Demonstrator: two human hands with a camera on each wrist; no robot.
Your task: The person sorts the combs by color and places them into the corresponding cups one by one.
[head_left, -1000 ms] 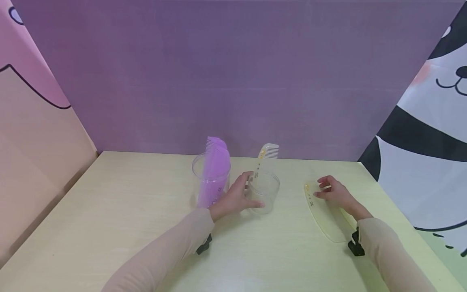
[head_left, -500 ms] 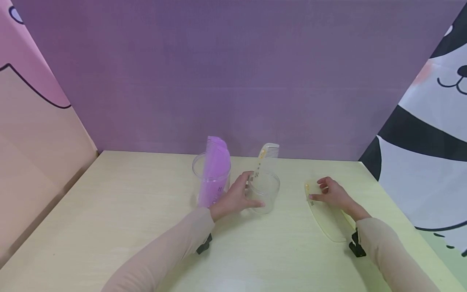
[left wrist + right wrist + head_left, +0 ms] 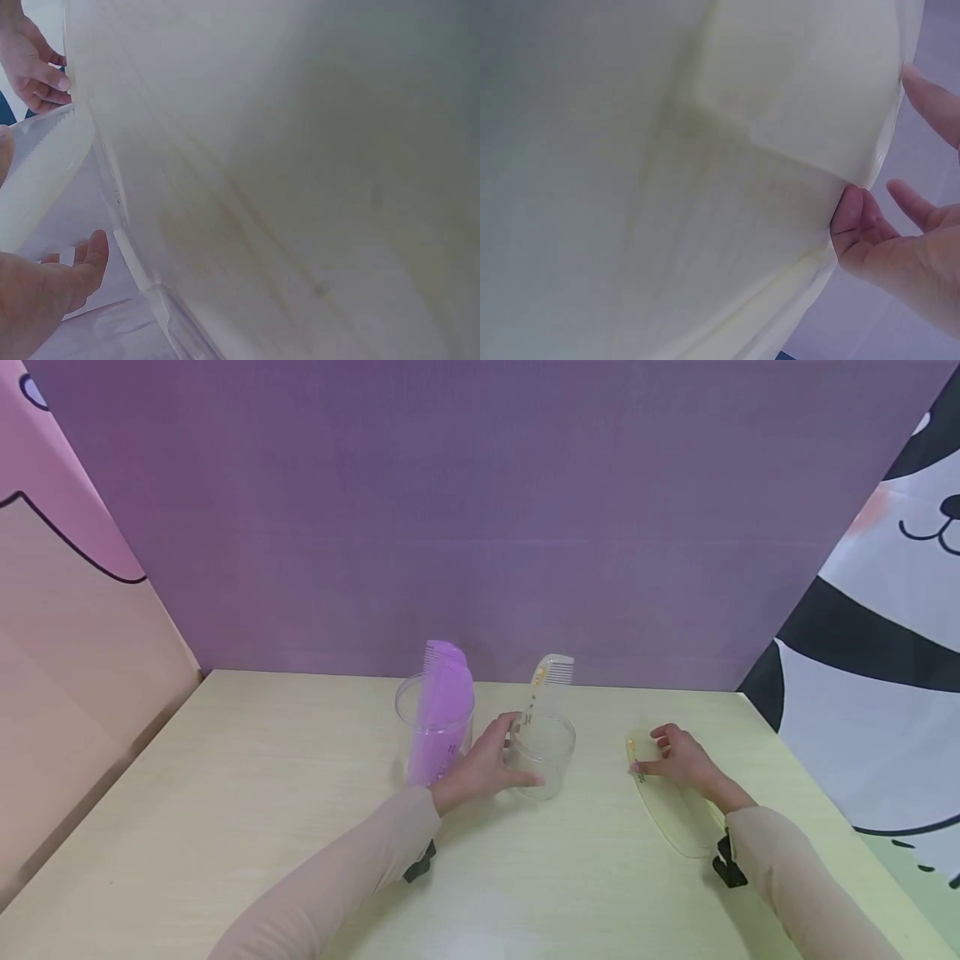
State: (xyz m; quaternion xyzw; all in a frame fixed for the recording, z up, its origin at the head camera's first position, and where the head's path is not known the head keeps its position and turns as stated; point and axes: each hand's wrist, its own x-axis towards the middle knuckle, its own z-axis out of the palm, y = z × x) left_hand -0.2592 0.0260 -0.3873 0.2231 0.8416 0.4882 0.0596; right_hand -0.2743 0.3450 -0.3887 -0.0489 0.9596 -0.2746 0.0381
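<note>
In the head view my left hand [image 3: 480, 764] curls round a clear plastic cup [image 3: 551, 764], fingers behind it and thumb across its front. A whitish translucent comb [image 3: 552, 670] with a small yellow print leans in that cup, teeth upward. My right hand [image 3: 686, 760] spans the top end of a pale yellow see-through comb [image 3: 667, 818] lying on the table. Its thumb is at the printed left edge and its fingers are at the opposite side. In the right wrist view the curled fingers [image 3: 851, 217] meet the comb's edge.
Left of the held cup stands another clear cup [image 3: 408, 710] with purple combs [image 3: 442, 710] in it, close beside my left wrist. A yellow strip [image 3: 716, 810] shows under my right wrist. A purple wall [image 3: 480, 527] rises behind the pale table [image 3: 225, 827].
My right thumb has moved left onto the pale yellow comb's printed edge, and the hand has shifted slightly left. My left hand and both cups have stayed put.
</note>
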